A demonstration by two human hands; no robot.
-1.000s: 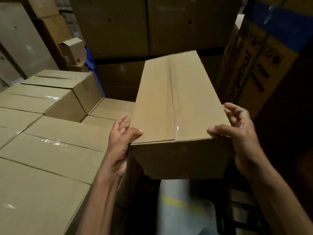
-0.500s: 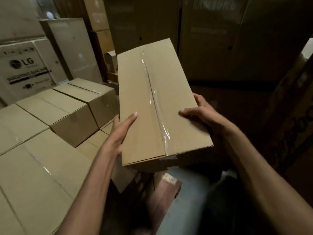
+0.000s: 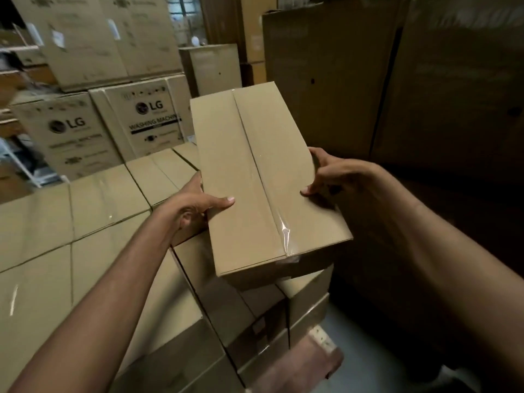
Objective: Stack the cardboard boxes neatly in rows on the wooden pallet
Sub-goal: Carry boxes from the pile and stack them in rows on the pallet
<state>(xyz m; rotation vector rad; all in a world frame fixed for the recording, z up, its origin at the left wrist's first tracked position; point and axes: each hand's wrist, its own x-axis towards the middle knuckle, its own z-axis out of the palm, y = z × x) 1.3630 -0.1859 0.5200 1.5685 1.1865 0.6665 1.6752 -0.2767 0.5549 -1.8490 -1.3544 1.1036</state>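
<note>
Carrying step, seemingly. Clasping the cardboard box (image 3: 255, 180) from both long sides with left grip (image 3: 195, 211) and right grip (image 3: 326, 177), thumbs pressed on top. Held aloft, above the stacked boxes (image 3: 99, 222) below and left of the grips. Next, likely: lowering, squaring edges against that row.

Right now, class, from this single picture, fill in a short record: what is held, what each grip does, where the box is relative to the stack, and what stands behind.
Held item: long cardboard box, clear tape along its top seam
Left grip: holds the box's left side, thumb on top
Right grip: holds the box's right side, thumb on top
Position: over the right edge of the stacked boxes; contact cannot be told
Background: LG washing machine cartons
</note>
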